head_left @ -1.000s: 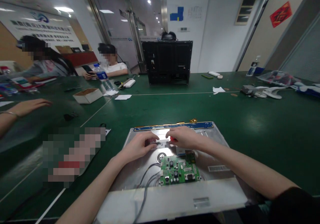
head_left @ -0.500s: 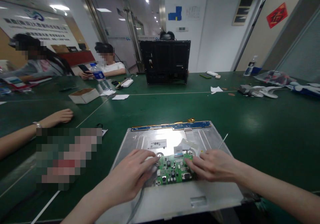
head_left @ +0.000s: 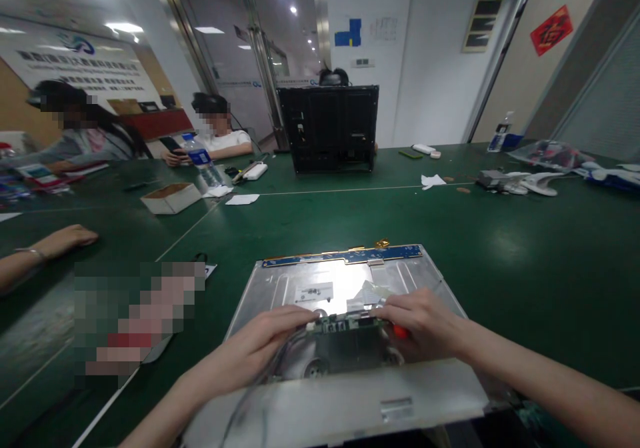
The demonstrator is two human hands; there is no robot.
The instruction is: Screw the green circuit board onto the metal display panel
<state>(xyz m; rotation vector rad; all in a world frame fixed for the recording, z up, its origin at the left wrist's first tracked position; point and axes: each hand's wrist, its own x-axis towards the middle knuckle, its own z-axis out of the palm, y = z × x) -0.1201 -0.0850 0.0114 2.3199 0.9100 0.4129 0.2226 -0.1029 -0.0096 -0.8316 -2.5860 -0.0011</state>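
Note:
A green circuit board [head_left: 343, 323] is tipped up over the silvery metal back of a display panel [head_left: 280, 281], its thin edge facing me. My left hand [head_left: 267, 341] grips the board's left end, with a grey cable [head_left: 280, 361] running down beside the fingers. At the right end, my right hand [head_left: 425, 321] pinches the board. A red piece [head_left: 401, 331], seemingly a tool handle, shows under that palm. Below the board, bare metal with round screw mounts [head_left: 315, 368] is visible. A long blue circuit strip [head_left: 345, 255] lines the panel's far edge.
On the green table [head_left: 520, 288] stand a black monitor casing [head_left: 327, 128], an open white box [head_left: 171, 198] and a water bottle [head_left: 204, 161]. Another person's hand [head_left: 70, 238] rests at left. Metal parts [head_left: 515, 181] lie at far right. Two people sit at far left.
The board, lying face up before, has been raised and tilted edge-on by both my hands. The metal beneath it now shows. The other person's hand at left has drawn back leftward.

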